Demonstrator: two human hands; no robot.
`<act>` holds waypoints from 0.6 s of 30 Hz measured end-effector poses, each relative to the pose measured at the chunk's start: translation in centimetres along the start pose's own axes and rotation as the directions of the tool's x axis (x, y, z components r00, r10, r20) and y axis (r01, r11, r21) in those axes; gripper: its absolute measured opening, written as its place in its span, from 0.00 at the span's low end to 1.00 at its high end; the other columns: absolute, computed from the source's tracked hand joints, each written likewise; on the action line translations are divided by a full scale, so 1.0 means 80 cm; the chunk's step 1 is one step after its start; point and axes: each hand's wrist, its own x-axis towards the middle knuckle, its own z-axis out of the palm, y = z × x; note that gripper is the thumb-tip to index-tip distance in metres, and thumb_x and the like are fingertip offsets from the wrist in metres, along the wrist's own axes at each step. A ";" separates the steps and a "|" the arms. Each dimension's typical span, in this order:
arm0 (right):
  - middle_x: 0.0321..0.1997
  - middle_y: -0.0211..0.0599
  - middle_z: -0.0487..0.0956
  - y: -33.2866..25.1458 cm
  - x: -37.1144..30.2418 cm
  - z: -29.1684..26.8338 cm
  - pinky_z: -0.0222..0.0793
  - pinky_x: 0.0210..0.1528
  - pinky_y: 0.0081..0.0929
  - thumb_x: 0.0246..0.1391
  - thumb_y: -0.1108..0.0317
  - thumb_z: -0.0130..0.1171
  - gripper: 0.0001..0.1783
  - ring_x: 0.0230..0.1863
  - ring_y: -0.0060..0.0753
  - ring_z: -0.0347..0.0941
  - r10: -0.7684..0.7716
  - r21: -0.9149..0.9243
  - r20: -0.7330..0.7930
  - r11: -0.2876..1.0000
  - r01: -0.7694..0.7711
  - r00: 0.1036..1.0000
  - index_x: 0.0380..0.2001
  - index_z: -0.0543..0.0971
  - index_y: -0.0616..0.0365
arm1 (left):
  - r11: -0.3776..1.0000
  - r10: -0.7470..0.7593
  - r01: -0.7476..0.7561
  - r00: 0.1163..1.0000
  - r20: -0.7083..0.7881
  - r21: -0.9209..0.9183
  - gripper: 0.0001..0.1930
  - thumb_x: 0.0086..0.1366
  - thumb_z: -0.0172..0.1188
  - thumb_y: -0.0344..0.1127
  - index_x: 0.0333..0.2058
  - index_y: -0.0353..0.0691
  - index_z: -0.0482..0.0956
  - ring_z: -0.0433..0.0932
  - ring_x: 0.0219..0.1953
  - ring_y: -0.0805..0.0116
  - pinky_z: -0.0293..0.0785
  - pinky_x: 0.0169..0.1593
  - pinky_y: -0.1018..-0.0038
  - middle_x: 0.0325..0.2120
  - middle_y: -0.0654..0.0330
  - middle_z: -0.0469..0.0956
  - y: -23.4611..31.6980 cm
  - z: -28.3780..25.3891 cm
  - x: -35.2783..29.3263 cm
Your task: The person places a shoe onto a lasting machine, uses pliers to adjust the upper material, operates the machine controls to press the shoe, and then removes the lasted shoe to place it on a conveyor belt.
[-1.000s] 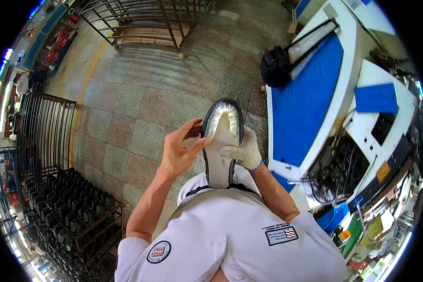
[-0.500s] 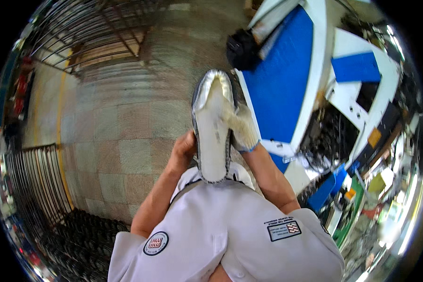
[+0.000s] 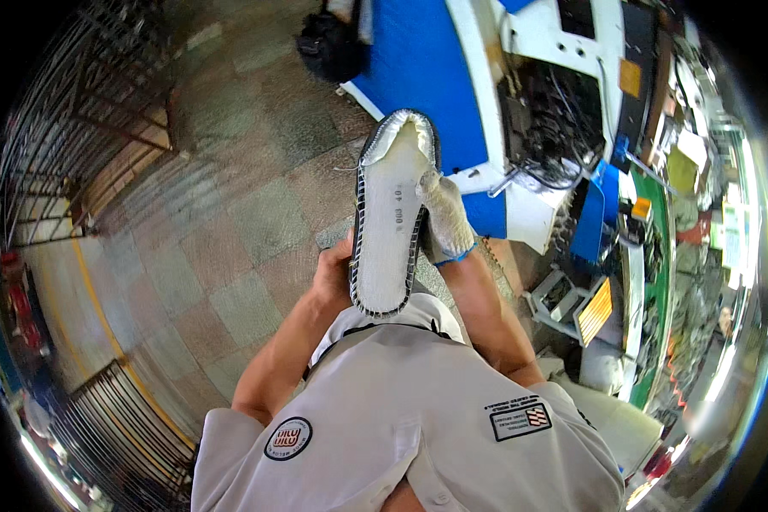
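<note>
A shoe upper (image 3: 386, 243) is held in front of my body with its pale sole side facing up. Dark stitching runs round its edge, and gathered white lining shows at the far, toe end. On its left side my bare left hand (image 3: 336, 269) grips the edge, with most of the fingers hidden beneath. My right hand (image 3: 446, 218), in a whitish knitted glove with a blue cuff, clasps the right side, the thumb lying over the sole. The near end of the shoe upper is just in front of my waist.
A machine with a blue top (image 3: 427, 68) and white frame stands ahead to the right. A black object (image 3: 326, 47) hangs at its left corner. Metal racks (image 3: 102, 111) are at the far left, and another barred rack (image 3: 132, 427) is at the near left. Tiled floor (image 3: 230, 247) lies between.
My view and body have turned right, so the machine now appears further left. Both hands keep hold of the shoe upper, and its sole side now shows more sharply.
</note>
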 end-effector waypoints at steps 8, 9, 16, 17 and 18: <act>0.54 0.41 0.82 -0.033 -0.137 -0.169 0.76 0.57 0.37 0.61 0.41 0.64 0.40 0.51 0.36 0.80 -0.163 0.362 0.023 0.921 0.144 0.986 0.62 0.73 0.64 | 0.961 -0.073 0.039 0.991 0.115 0.275 0.31 0.65 0.63 0.56 0.58 0.39 0.78 0.82 0.51 0.58 0.78 0.59 0.58 0.52 0.55 0.83 -0.154 0.044 0.056; 0.55 0.40 0.82 -0.045 -0.160 -0.199 0.75 0.58 0.38 0.63 0.41 0.62 0.39 0.52 0.36 0.80 -0.147 0.414 -0.028 0.899 0.145 0.989 0.62 0.73 0.63 | 0.953 -0.087 0.050 0.990 0.110 0.298 0.30 0.65 0.63 0.55 0.57 0.39 0.79 0.83 0.50 0.59 0.78 0.58 0.59 0.51 0.55 0.83 -0.183 0.052 0.070; 0.54 0.37 0.82 -0.090 -0.346 -0.419 0.76 0.57 0.38 0.68 0.44 0.57 0.31 0.53 0.34 0.79 -0.198 0.453 -0.354 0.819 0.353 0.914 0.62 0.75 0.57 | 0.898 -0.301 0.282 0.954 0.005 0.338 0.36 0.57 0.59 0.51 0.62 0.37 0.75 0.83 0.50 0.54 0.82 0.56 0.58 0.52 0.51 0.83 -0.441 0.143 0.146; 0.53 0.37 0.82 -0.091 -0.375 -0.452 0.77 0.55 0.37 0.67 0.44 0.58 0.32 0.51 0.34 0.80 -0.199 0.462 -0.391 0.802 0.378 0.899 0.61 0.75 0.57 | 0.876 -0.345 0.306 0.938 0.042 0.374 0.36 0.57 0.59 0.51 0.62 0.37 0.75 0.83 0.51 0.54 0.82 0.56 0.58 0.52 0.51 0.82 -0.476 0.157 0.151; 0.53 0.37 0.83 -0.093 -0.398 -0.479 0.78 0.54 0.37 0.66 0.44 0.59 0.32 0.50 0.34 0.81 -0.204 0.470 -0.421 0.785 0.404 0.884 0.61 0.75 0.57 | 0.854 -0.384 0.320 0.920 0.081 0.411 0.36 0.58 0.60 0.51 0.62 0.36 0.74 0.83 0.51 0.53 0.81 0.56 0.58 0.53 0.51 0.82 -0.504 0.171 0.160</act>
